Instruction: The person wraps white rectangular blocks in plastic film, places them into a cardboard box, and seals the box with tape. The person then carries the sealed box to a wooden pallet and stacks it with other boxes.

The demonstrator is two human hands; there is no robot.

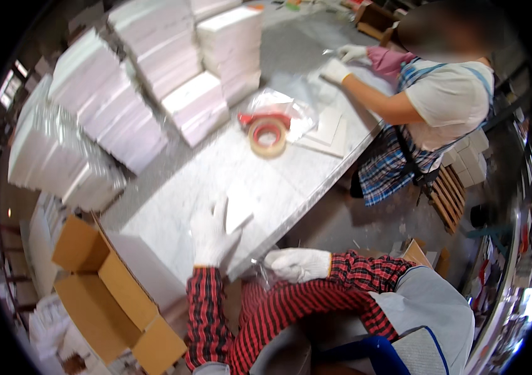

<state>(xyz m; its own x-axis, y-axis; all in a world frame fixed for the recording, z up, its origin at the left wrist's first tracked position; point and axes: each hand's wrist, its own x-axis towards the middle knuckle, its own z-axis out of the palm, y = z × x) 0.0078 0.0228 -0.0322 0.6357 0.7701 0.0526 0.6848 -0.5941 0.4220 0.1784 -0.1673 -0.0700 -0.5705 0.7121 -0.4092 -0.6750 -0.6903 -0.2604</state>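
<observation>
My left hand (209, 236), in a white knit glove, is over the near part of the table with its thumb and fingers spread. Beside the fingers is a flat white piece (237, 214), overexposed; whether the hand touches it is unclear. My right hand (300, 264), gloved too, is closed at the table's near edge, and crinkled clear plastic film (263, 274), perhaps a bag, shows at its fingertips. Farther along the table sits a red tape dispenser (259, 119) with a roll of tape (268, 139), next to clear plastic bags (278, 103) and flat white pieces (327, 132).
Tall stacks of white slabs (103, 100) line the table's (159, 194) left side. An open cardboard box (106, 294) stands at near left. Across at the right, a co-worker (447, 100) with white gloves works at the table. A wooden pallet (447, 197) lies behind them on the floor.
</observation>
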